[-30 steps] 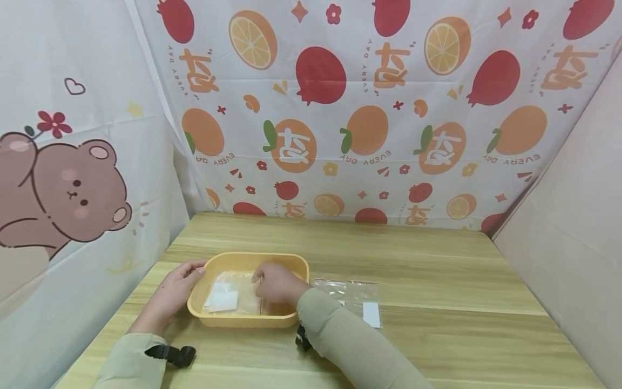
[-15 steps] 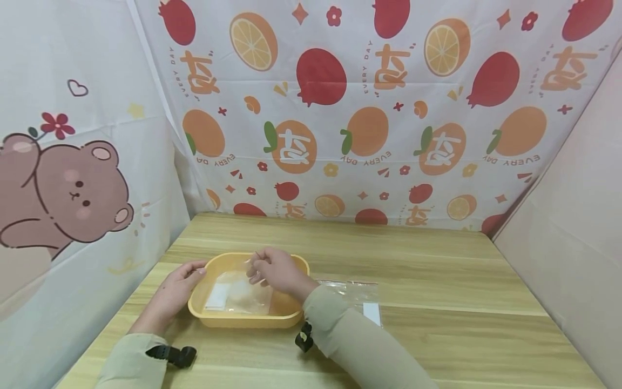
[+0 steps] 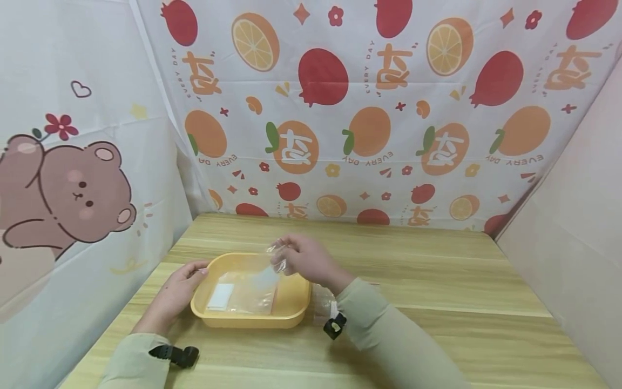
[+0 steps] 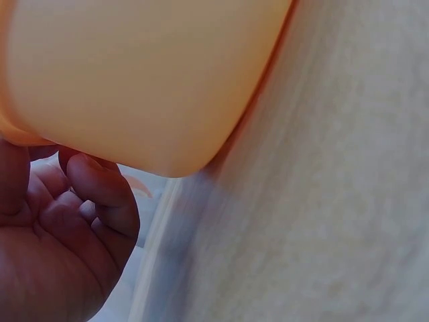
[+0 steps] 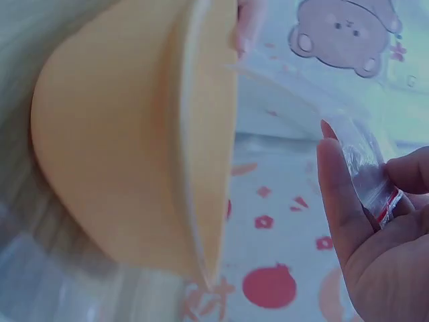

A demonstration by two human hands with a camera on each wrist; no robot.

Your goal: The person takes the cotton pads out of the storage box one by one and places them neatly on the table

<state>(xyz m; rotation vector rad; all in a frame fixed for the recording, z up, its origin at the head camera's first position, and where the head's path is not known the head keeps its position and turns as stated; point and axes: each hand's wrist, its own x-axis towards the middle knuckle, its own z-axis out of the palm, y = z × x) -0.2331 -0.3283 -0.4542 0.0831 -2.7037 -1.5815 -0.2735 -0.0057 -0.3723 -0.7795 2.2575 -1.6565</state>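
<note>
A yellow plastic bin (image 3: 250, 322) stands on the table, and my left hand (image 3: 176, 294) holds its left rim. In the left wrist view, the curled fingers (image 4: 100, 181) are right under the rim. My right hand (image 3: 311, 262), above the bin's right part, pinches a clear zip bag (image 5: 370, 164) between thumb and fingers. The bag has a red seal line, and a pale insert (image 3: 266, 276) hangs blurred below the hand. Inside the bin lies more clear bagging (image 3: 252, 300) with a white card (image 3: 221, 296) at its left.
Just right of the bin, clear zip bags (image 3: 323, 305) lie on the wooden table (image 3: 437, 302), partly hidden by the right sleeve (image 3: 384, 319). Printed cloth (image 3: 389, 178) hangs behind the table, with more cloth on both sides.
My right hand has risen from inside the bin and moved right, lifting a clear bag with it. My left hand stays on the rim.
</note>
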